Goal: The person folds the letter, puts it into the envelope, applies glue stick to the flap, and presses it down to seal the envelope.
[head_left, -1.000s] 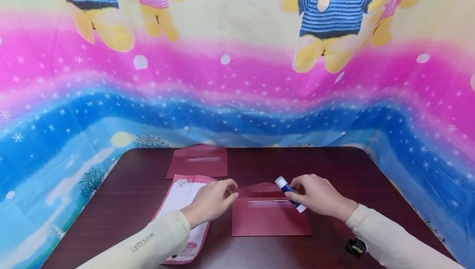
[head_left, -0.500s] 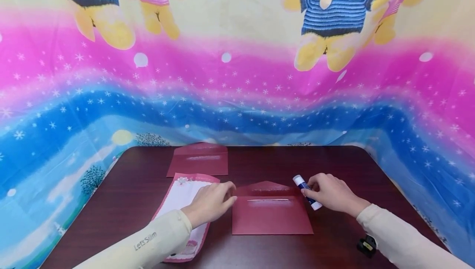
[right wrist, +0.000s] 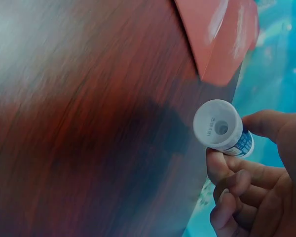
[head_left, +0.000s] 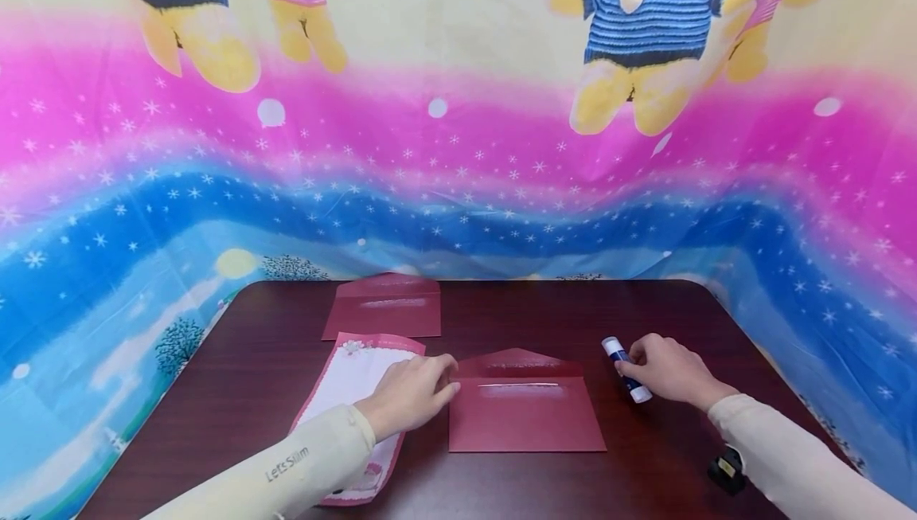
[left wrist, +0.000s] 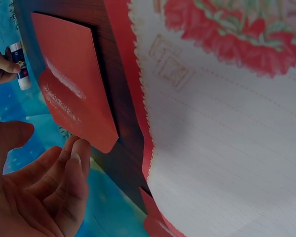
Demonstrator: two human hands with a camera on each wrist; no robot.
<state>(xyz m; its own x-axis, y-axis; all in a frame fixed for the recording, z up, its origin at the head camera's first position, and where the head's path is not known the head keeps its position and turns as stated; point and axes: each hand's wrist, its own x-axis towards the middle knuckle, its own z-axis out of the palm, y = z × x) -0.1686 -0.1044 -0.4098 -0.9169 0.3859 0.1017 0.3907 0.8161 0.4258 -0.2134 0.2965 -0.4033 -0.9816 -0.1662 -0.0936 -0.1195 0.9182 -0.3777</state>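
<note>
My right hand pinches a glue stick, white at both ends with a blue label, between thumb and fingers, held tilted over the table right of the near envelope. In the right wrist view the stick's hollow white end faces the camera. A dark red envelope lies with its pointed flap spread away from me and a shiny strip below the fold. Beside its left edge is my left hand, fingers loosely bent and holding nothing, over a sheet of letter paper with a pink border.
Another red envelope, flap also spread, lies at the back left of the dark wooden table. A patterned cloth with printed bears hangs around the table's far side. A small black device sits at the right wrist.
My right hand has moved to the right with the glue stick, from over the envelope to beyond its right edge. The left hand stays almost in place.
</note>
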